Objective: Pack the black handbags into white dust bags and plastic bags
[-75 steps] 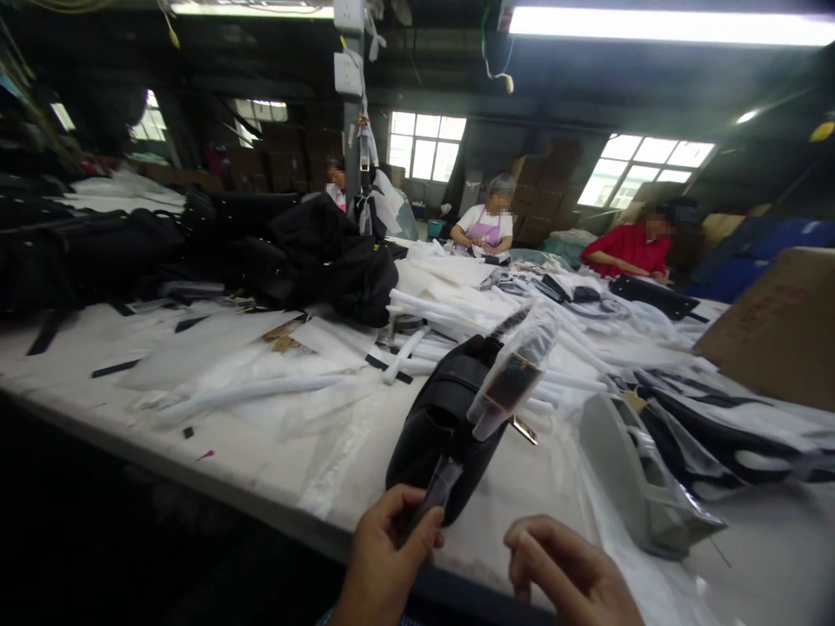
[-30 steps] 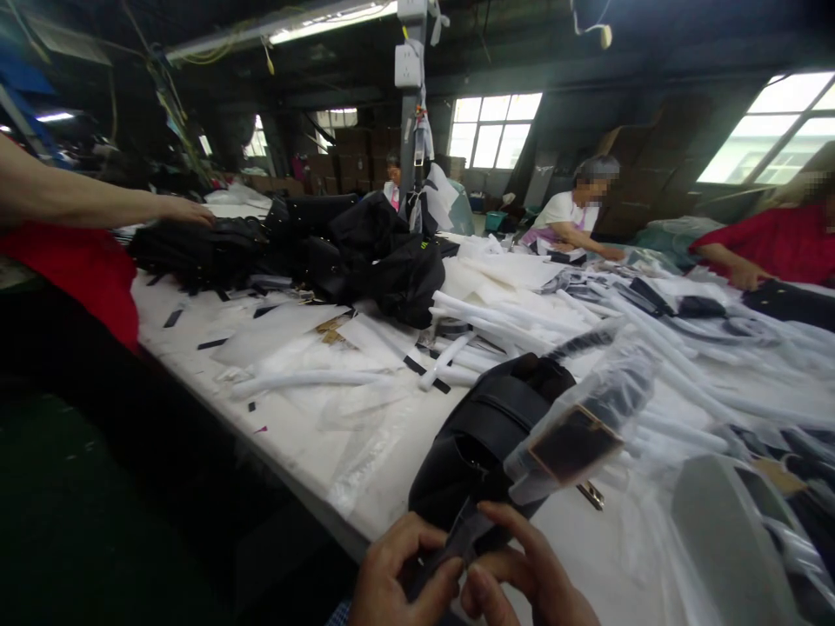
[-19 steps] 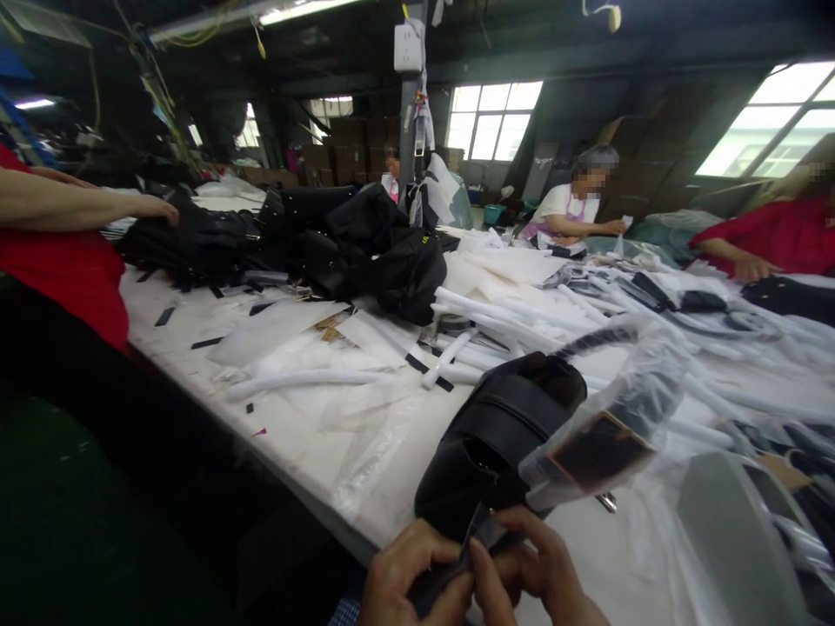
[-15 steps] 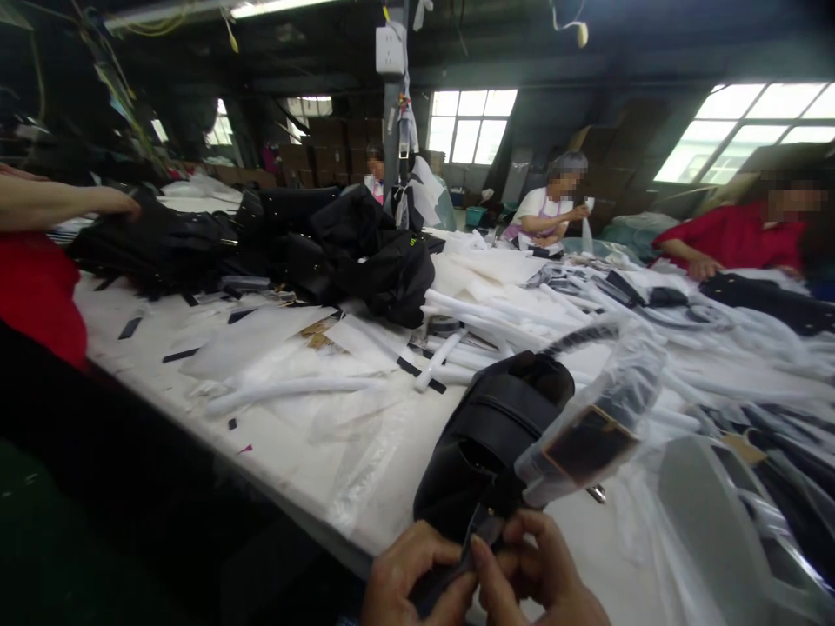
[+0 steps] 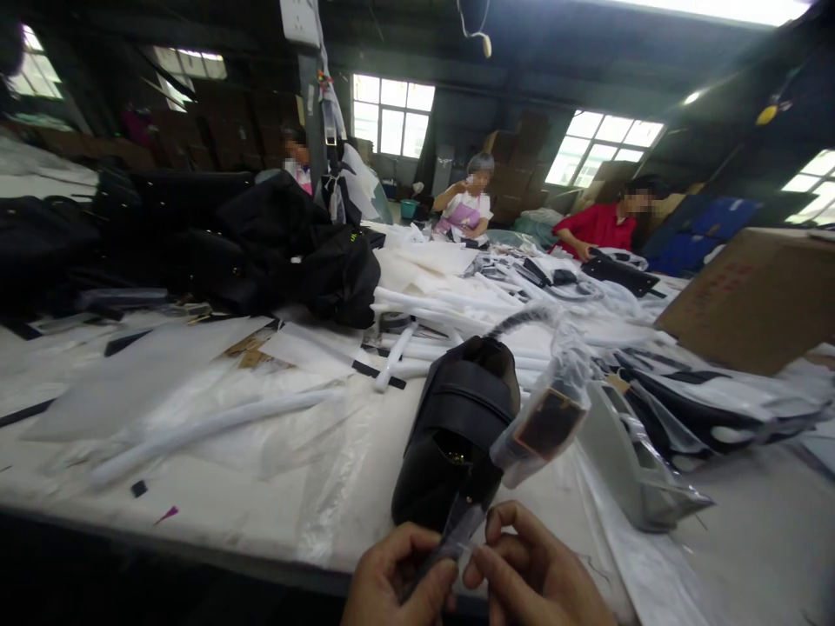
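A black handbag (image 5: 427,469) rests on the table in front of me, with a dark opening in its side. From it a strap (image 5: 462,520) wrapped in clear plastic runs toward me. My left hand (image 5: 397,574) is closed on this strap, thumb over fingers. Close beside it, my right hand (image 5: 535,565) pinches the edge of the clear plastic film on the strap between thumb and forefinger. A plastic-wrapped piece with a dark, copper-edged panel (image 5: 551,422) stands against the bag's right side, near a wrapped handle (image 5: 522,322).
A grey tape dispenser-like holder (image 5: 636,469) stands right of the bag. Black bags (image 5: 261,243) are heaped at the left. White wrapped tubes (image 5: 215,430) and sheets litter the table (image 5: 261,513). A carton (image 5: 750,296) sits at the right. Several people work beyond the table.
My view has turned to the right, bringing the carton into sight. The co-worker's arm at the left is out of view. Both hands stay at the strap, the right one slightly apart from the left.
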`<state>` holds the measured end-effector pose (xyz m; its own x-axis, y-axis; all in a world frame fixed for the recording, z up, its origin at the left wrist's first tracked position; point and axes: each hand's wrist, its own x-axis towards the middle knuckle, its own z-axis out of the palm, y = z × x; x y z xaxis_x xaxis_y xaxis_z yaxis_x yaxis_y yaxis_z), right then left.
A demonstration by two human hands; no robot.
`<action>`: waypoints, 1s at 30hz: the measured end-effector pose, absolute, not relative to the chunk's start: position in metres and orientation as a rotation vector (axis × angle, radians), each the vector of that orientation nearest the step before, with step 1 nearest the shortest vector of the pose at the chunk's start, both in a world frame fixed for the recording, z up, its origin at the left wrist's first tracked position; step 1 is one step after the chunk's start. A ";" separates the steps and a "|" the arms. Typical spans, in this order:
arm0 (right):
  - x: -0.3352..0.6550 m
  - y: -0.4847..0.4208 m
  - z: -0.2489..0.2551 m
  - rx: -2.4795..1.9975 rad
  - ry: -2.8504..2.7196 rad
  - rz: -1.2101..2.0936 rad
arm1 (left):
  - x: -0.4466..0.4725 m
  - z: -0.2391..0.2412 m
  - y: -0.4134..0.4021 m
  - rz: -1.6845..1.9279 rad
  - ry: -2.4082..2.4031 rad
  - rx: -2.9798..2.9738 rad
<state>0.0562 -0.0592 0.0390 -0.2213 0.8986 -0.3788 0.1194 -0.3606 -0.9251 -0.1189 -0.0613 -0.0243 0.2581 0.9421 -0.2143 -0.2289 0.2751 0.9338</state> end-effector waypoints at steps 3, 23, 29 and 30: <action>0.056 -0.060 0.033 -1.495 -1.265 1.515 | -0.120 -0.018 -0.060 0.940 0.932 0.904; 0.029 -0.060 -0.019 -1.260 -1.159 1.276 | -0.113 -0.023 -0.067 0.778 0.794 0.565; 0.025 -0.059 -0.020 -1.325 -1.096 1.285 | -0.115 -0.017 -0.069 0.747 0.821 0.593; 0.026 -0.058 -0.018 -1.342 -1.123 1.270 | -0.115 -0.016 -0.070 0.743 0.822 0.593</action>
<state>0.0255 -0.0576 -0.0183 0.0424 0.9897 -0.1370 0.0141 -0.1377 -0.9904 -0.1152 -0.0695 -0.0164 0.4630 0.7755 -0.4292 -0.3494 0.6047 0.7157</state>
